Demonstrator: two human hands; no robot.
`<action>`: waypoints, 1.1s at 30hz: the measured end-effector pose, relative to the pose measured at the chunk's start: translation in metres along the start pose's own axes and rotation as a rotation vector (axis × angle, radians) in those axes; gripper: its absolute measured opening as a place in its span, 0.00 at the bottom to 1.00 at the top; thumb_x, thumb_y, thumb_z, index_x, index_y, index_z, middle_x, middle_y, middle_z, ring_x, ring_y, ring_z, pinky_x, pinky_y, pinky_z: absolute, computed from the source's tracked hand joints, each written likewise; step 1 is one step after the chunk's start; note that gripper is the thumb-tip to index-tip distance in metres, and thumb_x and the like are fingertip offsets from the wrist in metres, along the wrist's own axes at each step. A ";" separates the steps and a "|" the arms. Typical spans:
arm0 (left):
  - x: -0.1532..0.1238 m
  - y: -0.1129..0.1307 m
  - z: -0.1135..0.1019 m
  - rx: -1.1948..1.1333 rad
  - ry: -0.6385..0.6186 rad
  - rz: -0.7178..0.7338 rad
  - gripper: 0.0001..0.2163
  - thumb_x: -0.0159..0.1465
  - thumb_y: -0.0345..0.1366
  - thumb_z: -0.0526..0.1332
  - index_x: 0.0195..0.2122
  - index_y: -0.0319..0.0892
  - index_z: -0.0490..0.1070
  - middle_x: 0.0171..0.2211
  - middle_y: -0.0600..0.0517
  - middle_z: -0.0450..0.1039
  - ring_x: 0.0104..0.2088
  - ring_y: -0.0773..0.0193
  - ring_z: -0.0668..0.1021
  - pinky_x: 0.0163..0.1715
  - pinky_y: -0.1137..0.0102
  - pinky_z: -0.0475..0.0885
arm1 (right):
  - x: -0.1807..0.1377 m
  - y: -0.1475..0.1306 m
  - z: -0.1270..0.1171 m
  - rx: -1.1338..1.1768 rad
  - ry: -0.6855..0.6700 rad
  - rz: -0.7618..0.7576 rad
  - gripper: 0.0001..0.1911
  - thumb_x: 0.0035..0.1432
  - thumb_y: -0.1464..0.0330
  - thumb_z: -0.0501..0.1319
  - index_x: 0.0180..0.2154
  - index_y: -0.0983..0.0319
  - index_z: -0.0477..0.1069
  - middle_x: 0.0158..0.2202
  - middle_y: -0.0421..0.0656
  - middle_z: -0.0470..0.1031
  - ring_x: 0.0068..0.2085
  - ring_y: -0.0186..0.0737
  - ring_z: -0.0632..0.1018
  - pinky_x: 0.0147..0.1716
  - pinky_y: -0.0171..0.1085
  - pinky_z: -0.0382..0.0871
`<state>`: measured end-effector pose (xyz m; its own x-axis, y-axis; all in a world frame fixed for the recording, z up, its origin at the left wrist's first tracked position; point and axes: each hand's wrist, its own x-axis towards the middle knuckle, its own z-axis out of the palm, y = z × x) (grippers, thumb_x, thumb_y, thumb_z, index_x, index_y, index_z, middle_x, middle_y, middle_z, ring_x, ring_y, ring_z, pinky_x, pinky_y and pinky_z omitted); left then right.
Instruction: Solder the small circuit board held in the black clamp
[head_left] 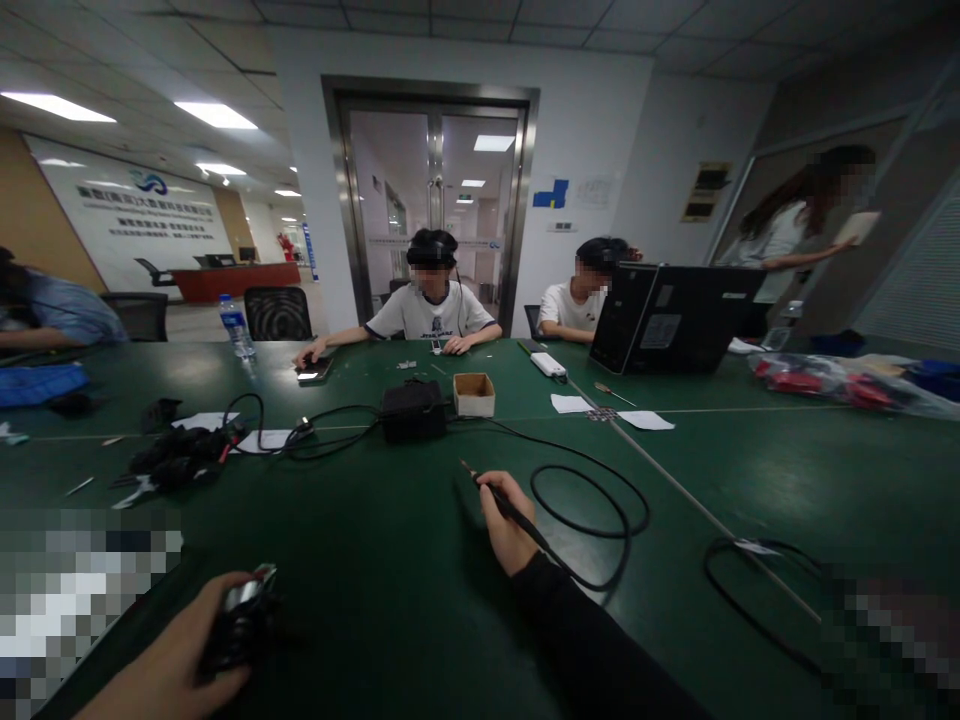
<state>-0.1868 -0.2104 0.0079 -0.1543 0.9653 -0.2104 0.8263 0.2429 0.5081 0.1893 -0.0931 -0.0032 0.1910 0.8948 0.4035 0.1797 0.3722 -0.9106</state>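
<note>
My right hand is closed like a pen grip round a slim black soldering iron. Its pointed metal tip faces away from me, up and to the left, just above the green table. From its rear end a thick black cord loops over the table at the right. At the lower left, my left hand is wrapped round a dark, bundled-looking object with a shiny metal part at its top. Blur and the fingers hide what kind of thing it is.
A black box with cords and a small open cardboard box stand ahead. Tangled black cables lie left. A screwdriver, paper slips and a black computer case are farther right. Two people sit opposite.
</note>
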 end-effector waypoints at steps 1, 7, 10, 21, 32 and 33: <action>0.009 0.013 0.005 -0.051 -0.019 0.057 0.35 0.52 0.45 0.63 0.62 0.49 0.54 0.61 0.45 0.67 0.58 0.47 0.72 0.62 0.53 0.64 | 0.000 0.000 0.000 -0.004 0.001 -0.004 0.07 0.59 0.64 0.59 0.35 0.61 0.72 0.24 0.37 0.68 0.24 0.34 0.68 0.23 0.31 0.60; 0.061 0.122 0.034 -0.113 -0.210 0.160 0.36 0.52 0.43 0.63 0.62 0.45 0.54 0.60 0.42 0.64 0.50 0.48 0.77 0.48 0.58 0.75 | 0.001 0.001 0.000 -0.028 0.006 -0.034 0.08 0.59 0.64 0.59 0.35 0.61 0.72 0.24 0.37 0.69 0.23 0.34 0.68 0.23 0.31 0.60; 0.083 0.167 0.052 -0.125 -0.192 0.237 0.32 0.52 0.38 0.64 0.58 0.44 0.56 0.56 0.40 0.66 0.44 0.50 0.79 0.42 0.61 0.77 | 0.001 0.001 0.001 -0.047 0.011 -0.041 0.08 0.59 0.64 0.58 0.35 0.61 0.72 0.24 0.37 0.70 0.24 0.34 0.68 0.24 0.31 0.61; 0.134 0.212 0.094 -0.291 -0.135 0.329 0.40 0.44 0.42 0.72 0.58 0.42 0.60 0.52 0.37 0.69 0.36 0.53 0.80 0.33 0.66 0.75 | 0.002 0.004 0.000 -0.042 0.007 -0.056 0.07 0.60 0.66 0.58 0.37 0.60 0.72 0.29 0.39 0.74 0.28 0.37 0.73 0.28 0.32 0.66; 0.184 0.208 0.108 -0.333 0.019 0.295 0.19 0.63 0.50 0.51 0.36 0.44 0.77 0.48 0.41 0.79 0.53 0.46 0.75 0.57 0.58 0.63 | 0.000 0.003 0.000 -0.042 -0.001 -0.060 0.06 0.60 0.66 0.58 0.36 0.60 0.72 0.29 0.40 0.75 0.29 0.38 0.74 0.28 0.33 0.67; 0.182 0.208 0.109 -0.343 0.021 0.319 0.19 0.64 0.49 0.51 0.35 0.45 0.77 0.47 0.43 0.79 0.53 0.46 0.76 0.57 0.58 0.63 | 0.000 0.004 0.000 -0.045 -0.004 -0.062 0.06 0.60 0.66 0.58 0.37 0.60 0.72 0.29 0.40 0.76 0.29 0.38 0.75 0.28 0.33 0.67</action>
<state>0.0164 0.0053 -0.0159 0.0644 0.9978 0.0159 0.6084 -0.0519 0.7919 0.1897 -0.0912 -0.0071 0.1740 0.8717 0.4581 0.2345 0.4151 -0.8790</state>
